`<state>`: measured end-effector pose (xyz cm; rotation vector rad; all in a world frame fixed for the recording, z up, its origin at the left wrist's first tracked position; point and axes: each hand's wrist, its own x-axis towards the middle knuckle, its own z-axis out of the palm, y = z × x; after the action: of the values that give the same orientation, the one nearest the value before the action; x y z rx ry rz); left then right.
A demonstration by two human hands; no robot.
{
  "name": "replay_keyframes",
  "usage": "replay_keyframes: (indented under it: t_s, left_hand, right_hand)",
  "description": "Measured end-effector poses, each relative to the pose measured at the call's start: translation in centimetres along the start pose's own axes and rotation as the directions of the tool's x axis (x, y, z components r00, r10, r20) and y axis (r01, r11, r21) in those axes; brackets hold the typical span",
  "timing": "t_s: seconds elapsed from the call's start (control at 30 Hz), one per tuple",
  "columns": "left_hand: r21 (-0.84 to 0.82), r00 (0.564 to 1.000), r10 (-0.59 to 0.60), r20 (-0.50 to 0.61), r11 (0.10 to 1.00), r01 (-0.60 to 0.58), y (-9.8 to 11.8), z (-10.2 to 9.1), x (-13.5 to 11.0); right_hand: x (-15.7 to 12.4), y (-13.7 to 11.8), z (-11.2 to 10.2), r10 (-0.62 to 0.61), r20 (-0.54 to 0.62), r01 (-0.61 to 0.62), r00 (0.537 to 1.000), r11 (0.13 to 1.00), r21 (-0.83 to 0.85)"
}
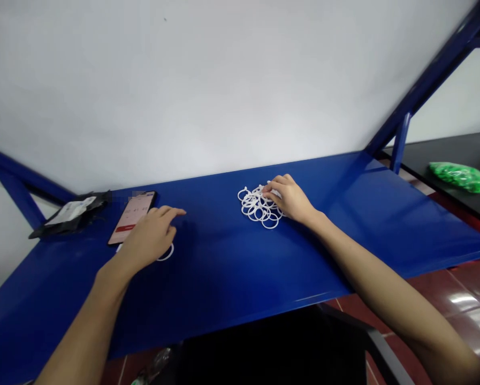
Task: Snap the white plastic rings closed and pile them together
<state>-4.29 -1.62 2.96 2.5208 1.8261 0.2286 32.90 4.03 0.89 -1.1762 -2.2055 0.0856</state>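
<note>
A pile of thin white plastic rings (256,202), each with a small nub, lies on the blue table. My right hand (288,199) rests at the right side of this pile, thumb and fingers pinched together on a ring; the exact grip is partly hidden. To the left, my left hand (153,235) hovers above the tabletop with its index finger stretched out and the thumb apart, holding nothing visible. Beneath it shows part of another white ring (167,254), the rest covered by the hand. A bit of white also peeks out at that hand's left side.
A phone (134,211) with a lit timer screen lies behind my left hand. Beyond it is a black plastic package (73,214) with a white label. Blue metal struts (402,139) flank the table. A bag of green items (460,176) sits on a dark surface at right.
</note>
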Motion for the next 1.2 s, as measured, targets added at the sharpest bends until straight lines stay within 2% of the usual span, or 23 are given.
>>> replay_keyframes:
  t_s: [0.07,0.13,0.33,0.57,0.63,0.7,0.83,0.93,1.0,1.1,1.2]
  left_hand:
    - [0.050,0.995,-0.037,0.091,0.998,0.033,-1.5,-0.1,-1.2]
    - [0.067,0.989,-0.043,0.142,0.997,0.034,-2.0,0.0,-2.0]
    - [-0.053,0.980,-0.025,0.197,0.998,0.036,-1.0,-0.1,-2.2]
    - [-0.147,0.967,0.018,0.253,0.989,0.020,-2.3,-0.5,-2.5]
    - [-0.156,0.971,0.009,0.240,0.987,0.029,-1.7,-0.4,-2.1]
    - [-0.159,0.976,0.000,0.220,0.987,0.036,-0.1,-0.2,-1.4]
    - [-0.271,0.990,-0.041,0.131,0.960,0.075,4.8,0.0,0.4]
    - [-0.442,1.000,-0.011,0.029,0.897,0.023,8.4,0.0,1.5]
    - [-0.545,0.998,-0.020,-0.067,0.838,-0.020,9.9,0.3,2.1]
    - [-0.711,0.991,-0.064,-0.120,0.702,-0.041,10.5,1.4,2.7]
    - [-0.871,0.993,-0.086,-0.082,0.491,-0.029,10.0,3.0,2.9]
  right_hand:
    - [0.0,0.0,0.1,0.014,-0.017,-0.014,1.000,1.000,-0.012]
    - [0.1,-0.2,0.0,0.022,-0.042,-0.023,0.999,1.000,-0.019]
    - [0.0,-1.4,-0.2,0.031,-0.107,-0.033,0.994,0.999,-0.015]
    - [-0.3,-2.9,-0.3,-0.012,-0.119,0.014,0.993,1.000,0.013]
    - [-0.4,-3.5,-0.1,-0.048,-0.106,0.050,0.993,0.999,0.019]
    - [-0.6,-4.3,0.0,-0.080,-0.077,0.082,0.994,0.996,0.024]
    - [-1.2,-6.4,0.5,-0.148,0.020,0.144,0.989,0.978,0.152]
    - [-1.7,-7.6,0.8,-0.155,0.127,0.112,0.980,0.950,0.291]
    - [-1.9,-7.9,1.1,-0.129,0.184,0.062,0.975,0.942,0.330]
    - [-2.1,-7.7,1.4,-0.056,0.185,-0.015,0.981,0.933,0.361]
    - [-2.0,-7.3,1.6,0.005,0.151,-0.064,0.989,0.918,0.392]
